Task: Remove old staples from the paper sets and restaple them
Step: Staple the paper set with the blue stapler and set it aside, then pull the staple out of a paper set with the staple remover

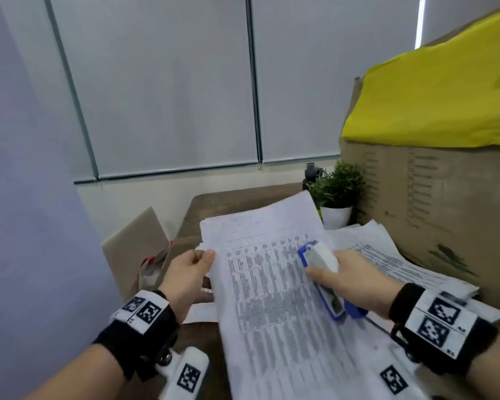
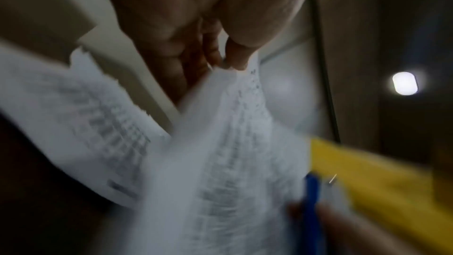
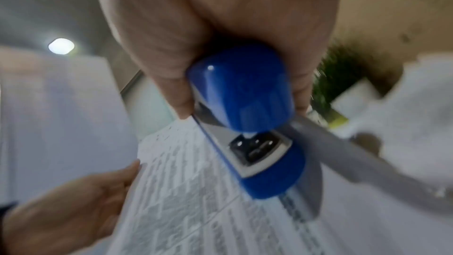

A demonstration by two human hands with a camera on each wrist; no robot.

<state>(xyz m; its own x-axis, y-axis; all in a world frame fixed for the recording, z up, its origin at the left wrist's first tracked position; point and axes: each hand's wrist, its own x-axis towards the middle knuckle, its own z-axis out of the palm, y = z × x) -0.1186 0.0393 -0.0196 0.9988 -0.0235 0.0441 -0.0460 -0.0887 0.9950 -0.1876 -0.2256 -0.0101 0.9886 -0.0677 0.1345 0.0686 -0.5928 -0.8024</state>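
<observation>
A printed paper set [image 1: 272, 284] with tables of small text is lifted above the desk. My left hand [image 1: 191, 267] pinches its left edge near the top corner between thumb and fingers, and the same pinch on the paper [image 2: 232, 123] shows in the left wrist view. My right hand [image 1: 347, 281] grips a blue and white stapler [image 1: 321, 272] over the right half of the sheet, its front end pointing away from me. In the right wrist view the stapler [image 3: 247, 115] fills the middle, above the paper [image 3: 196, 191]. No staple is visible in the blur.
More printed sheets [image 1: 387, 255] lie on the brown desk [image 1: 228, 203] to the right. A small potted plant [image 1: 338, 194] and a large cardboard box [image 1: 433, 192] under yellow cloth [image 1: 433, 90] stand at the back right. A beige board [image 1: 133, 246] leans at the left.
</observation>
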